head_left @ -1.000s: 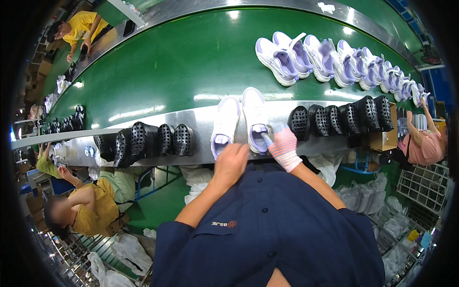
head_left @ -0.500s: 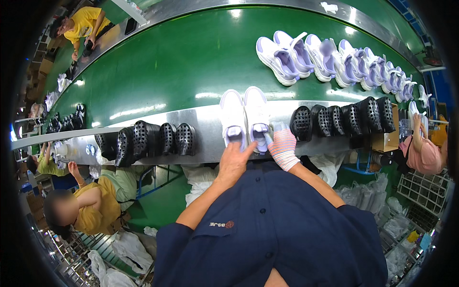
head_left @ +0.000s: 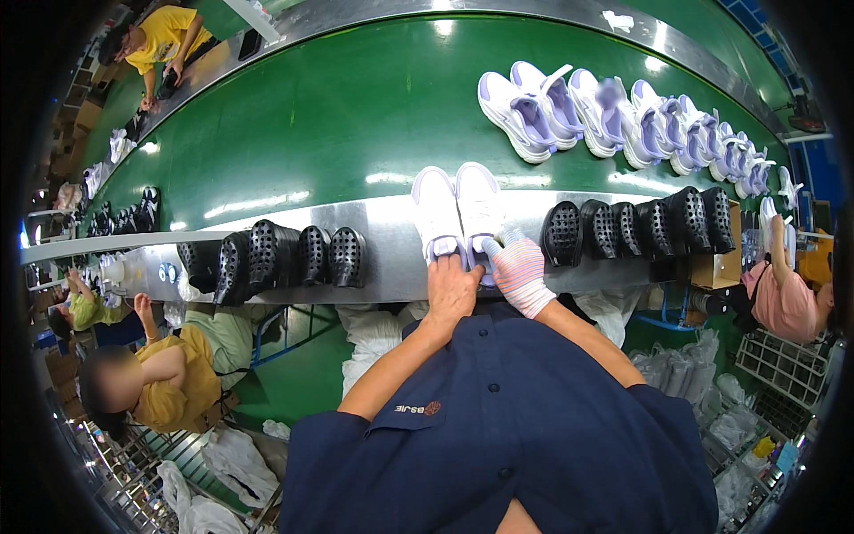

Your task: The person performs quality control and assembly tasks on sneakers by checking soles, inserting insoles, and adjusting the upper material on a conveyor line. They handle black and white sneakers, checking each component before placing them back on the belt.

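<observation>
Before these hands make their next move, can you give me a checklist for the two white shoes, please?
1. Left shoe and right shoe side by side, toes pointing away from the person: ok.
2. Left hand at the left shoe's opening: ok.
3. Right hand at the right shoe's right side: ok.
4. Gloves on both hands: not ok; only the right wears a striped glove.
5. Black perforated forms apart from both shoes: ok.
6. Shoe insides clear: cannot tell; the hands hide too much.

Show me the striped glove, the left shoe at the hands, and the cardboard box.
Striped glove (head_left: 523, 272): head view, back of the glove.
Left shoe (head_left: 436, 210): head view, middle of its white upper.
Cardboard box (head_left: 715, 269): head view, its near side.
</observation>
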`<state>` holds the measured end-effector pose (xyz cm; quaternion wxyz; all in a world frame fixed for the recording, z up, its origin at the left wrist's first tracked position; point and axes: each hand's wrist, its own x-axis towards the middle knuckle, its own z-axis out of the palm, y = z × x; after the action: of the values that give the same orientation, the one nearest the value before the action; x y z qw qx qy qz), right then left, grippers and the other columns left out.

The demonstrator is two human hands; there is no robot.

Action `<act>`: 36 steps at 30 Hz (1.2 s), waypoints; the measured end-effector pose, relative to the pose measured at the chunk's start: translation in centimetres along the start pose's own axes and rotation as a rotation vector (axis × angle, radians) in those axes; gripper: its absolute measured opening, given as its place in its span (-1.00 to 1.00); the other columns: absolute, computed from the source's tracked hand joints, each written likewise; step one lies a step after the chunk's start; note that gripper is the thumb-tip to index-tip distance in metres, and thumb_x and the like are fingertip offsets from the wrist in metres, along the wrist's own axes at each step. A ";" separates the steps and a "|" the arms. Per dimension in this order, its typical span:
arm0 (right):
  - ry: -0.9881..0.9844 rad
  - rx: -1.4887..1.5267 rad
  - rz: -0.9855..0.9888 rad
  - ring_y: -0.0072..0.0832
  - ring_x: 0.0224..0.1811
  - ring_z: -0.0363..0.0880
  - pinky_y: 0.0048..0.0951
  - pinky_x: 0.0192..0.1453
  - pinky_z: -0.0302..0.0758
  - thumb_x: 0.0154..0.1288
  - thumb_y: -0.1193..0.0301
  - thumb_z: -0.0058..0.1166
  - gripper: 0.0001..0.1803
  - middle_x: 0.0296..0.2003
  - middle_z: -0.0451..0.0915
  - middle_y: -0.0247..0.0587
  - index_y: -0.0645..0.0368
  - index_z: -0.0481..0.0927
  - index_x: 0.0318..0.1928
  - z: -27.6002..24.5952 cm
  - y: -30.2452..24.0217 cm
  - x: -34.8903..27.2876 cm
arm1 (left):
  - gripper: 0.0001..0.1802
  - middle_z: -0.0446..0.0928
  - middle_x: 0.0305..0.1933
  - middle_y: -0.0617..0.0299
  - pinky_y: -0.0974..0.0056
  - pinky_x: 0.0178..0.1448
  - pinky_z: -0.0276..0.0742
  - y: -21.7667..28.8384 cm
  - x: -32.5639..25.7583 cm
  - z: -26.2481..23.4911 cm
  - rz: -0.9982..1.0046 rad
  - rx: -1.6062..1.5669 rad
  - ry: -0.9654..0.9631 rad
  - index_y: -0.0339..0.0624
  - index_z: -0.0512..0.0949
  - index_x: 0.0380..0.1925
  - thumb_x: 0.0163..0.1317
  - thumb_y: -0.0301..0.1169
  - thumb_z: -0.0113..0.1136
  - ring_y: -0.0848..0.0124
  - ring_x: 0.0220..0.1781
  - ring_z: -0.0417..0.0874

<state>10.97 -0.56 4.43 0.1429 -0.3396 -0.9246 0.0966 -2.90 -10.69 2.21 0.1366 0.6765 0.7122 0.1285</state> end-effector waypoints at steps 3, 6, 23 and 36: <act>-0.084 0.075 0.100 -0.05 -0.21 0.65 -0.07 -0.15 0.59 0.07 0.34 0.31 -0.63 -0.23 0.63 -0.01 0.06 0.67 -0.05 0.4 0.1 -0.3 | -0.68 0.51 -0.26 0.05 0.02 -0.06 0.37 -0.4 -0.3 0.0 0.011 0.005 -0.031 0.09 0.73 -0.02 0.24 -0.32 0.18 0.09 -0.07 0.54; 0.070 0.236 0.358 0.04 -0.13 0.65 -0.03 -0.05 0.60 0.16 0.30 0.31 -0.63 -0.18 0.63 0.07 0.13 0.65 -0.02 0.3 -0.1 -1.7 | -0.57 0.51 -0.25 0.04 -0.05 -0.11 0.48 0.6 -0.2 -2.1 -0.071 -0.073 -0.190 0.07 0.65 0.10 0.19 -0.27 0.33 0.04 -0.05 0.54; -0.149 0.855 0.851 -0.30 -0.04 0.76 -0.35 0.11 0.62 0.38 0.29 0.24 -0.61 -0.07 0.76 0.03 0.30 0.67 0.09 -4.5 4.2 -2.6 | -0.59 0.64 -0.20 -0.04 -0.06 -0.11 0.66 -21.9 11.2 -9.5 -0.177 0.246 0.045 -0.02 0.68 0.00 0.09 -0.32 0.42 0.00 -0.07 0.68; 0.133 1.035 1.246 -0.64 -0.33 0.64 -0.51 -0.26 0.57 0.42 0.37 0.23 -0.68 -0.27 0.73 -0.26 0.28 0.68 0.08 -7.4 4.4 -13.6 | -0.24 0.60 -0.07 -0.22 -0.10 0.06 0.62 7.7 27.7 3.2 0.088 0.005 -0.045 0.03 0.30 0.47 0.22 -0.46 0.22 -0.15 0.06 0.57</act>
<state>25.92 -5.59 7.53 0.2564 -0.6879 -0.3934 0.5534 4.14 17.40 1.52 0.1451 0.7101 0.6790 0.1171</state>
